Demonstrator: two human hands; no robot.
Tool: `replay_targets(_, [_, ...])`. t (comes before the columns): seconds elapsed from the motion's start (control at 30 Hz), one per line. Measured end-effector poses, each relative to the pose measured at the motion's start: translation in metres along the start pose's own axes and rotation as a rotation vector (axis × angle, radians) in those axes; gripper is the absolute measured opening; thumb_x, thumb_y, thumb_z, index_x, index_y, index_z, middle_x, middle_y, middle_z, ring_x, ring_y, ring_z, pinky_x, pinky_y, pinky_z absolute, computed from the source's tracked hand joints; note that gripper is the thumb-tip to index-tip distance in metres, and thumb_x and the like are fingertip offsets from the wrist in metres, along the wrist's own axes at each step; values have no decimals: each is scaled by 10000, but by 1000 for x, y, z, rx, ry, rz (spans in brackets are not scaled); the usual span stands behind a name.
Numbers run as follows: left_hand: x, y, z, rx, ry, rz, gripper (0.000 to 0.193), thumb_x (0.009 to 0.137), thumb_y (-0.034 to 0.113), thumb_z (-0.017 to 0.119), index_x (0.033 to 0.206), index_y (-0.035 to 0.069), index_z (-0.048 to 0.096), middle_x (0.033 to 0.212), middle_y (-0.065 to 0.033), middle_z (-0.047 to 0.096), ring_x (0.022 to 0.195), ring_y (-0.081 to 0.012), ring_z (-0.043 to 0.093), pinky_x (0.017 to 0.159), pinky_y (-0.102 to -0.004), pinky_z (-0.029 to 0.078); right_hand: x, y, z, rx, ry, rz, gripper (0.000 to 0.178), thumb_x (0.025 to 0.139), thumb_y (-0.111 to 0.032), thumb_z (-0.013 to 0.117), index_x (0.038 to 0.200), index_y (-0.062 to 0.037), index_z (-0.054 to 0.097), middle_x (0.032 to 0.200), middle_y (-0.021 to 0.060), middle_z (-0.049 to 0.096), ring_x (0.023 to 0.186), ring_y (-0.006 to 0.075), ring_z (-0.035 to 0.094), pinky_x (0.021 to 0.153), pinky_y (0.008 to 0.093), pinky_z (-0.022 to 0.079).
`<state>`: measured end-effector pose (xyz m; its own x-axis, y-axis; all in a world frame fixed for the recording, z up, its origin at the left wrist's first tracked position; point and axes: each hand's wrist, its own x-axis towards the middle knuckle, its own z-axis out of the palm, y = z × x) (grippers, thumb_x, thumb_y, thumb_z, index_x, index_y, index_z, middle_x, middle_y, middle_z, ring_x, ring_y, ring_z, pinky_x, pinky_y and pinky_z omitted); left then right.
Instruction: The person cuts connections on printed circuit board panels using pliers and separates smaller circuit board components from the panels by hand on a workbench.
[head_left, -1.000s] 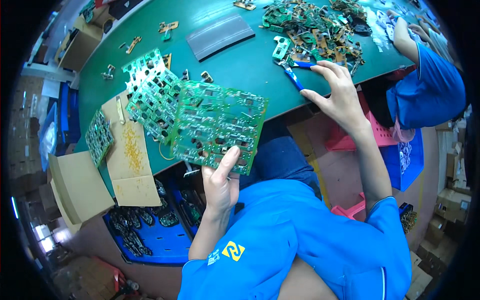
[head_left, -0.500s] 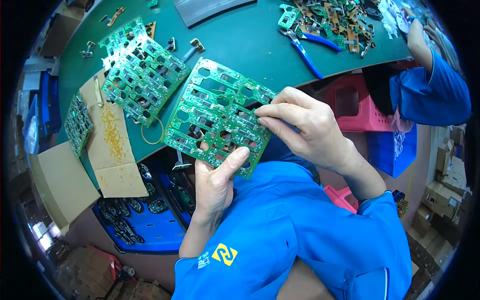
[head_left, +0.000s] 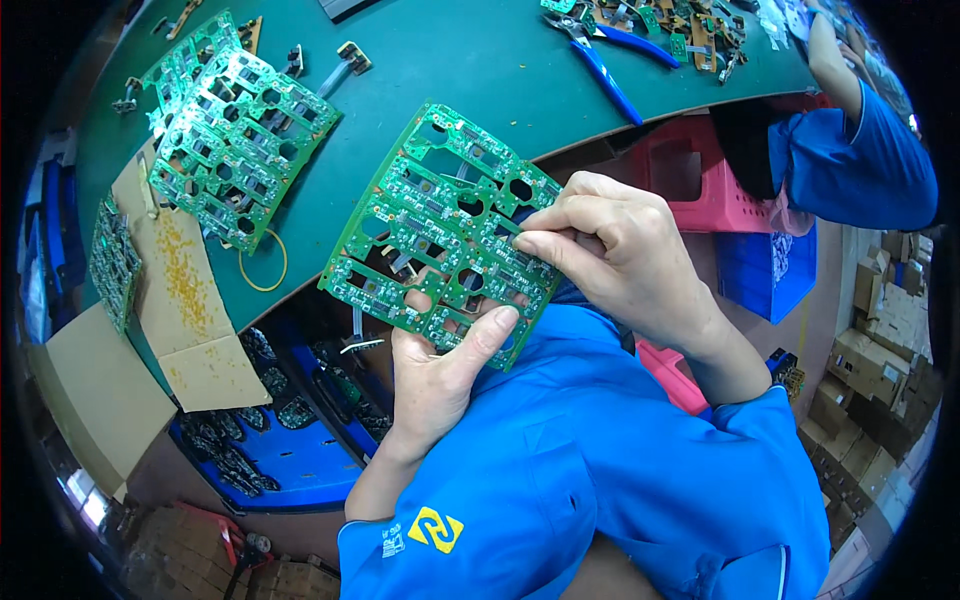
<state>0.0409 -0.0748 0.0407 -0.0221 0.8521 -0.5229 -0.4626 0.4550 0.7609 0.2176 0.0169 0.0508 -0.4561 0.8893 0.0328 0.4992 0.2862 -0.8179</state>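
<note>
Over the edge of the green bench (head_left: 450,65), the circuit board (head_left: 425,225) slants, its left edge running one to seven o'clock. The left hand (head_left: 440,380) clasps it at five o'clock; the right hand (head_left: 630,250) bunches its fingertips against it at three, any grip unclear. Pliers (head_left: 606,82) lie twelve o'clock from the right hand.

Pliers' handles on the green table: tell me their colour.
The handles are blue, best seen in the head view.
</note>
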Motion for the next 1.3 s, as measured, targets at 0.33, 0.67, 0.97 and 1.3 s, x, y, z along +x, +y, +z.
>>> replay_targets(0.33, [1,-3,8,-8,8,15,432,862,-13,709,1258,21,540,982,-70,692,835,-123,656,762,-220,525,-2,2,1,38,33,46,32,800,7,739,830,19,731,669,38,570,529,89,422,465,237,316])
replay_targets(0.67, [0,-8,6,20,10,17,437,865,-22,704,1264,25,531,983,-72,690,851,-131,664,757,-222,530,-1,6,-1,166,-9,144,19,798,10,737,805,25,728,687,41,594,538,89,442,472,230,324])
replay_targets(0.97, [2,-9,8,16,23,40,445,860,-30,706,1263,24,527,979,-73,687,865,-140,673,766,-231,537,1,8,1,126,-18,115,19,796,11,738,801,24,725,689,47,596,532,94,448,467,235,332])
replay_targets(1.3, [3,-9,7,34,30,75,425,867,-30,697,1255,21,532,986,-74,691,864,-139,674,773,-228,538,3,9,6,94,22,78,22,785,34,722,776,26,704,678,43,584,525,89,437,457,235,332])
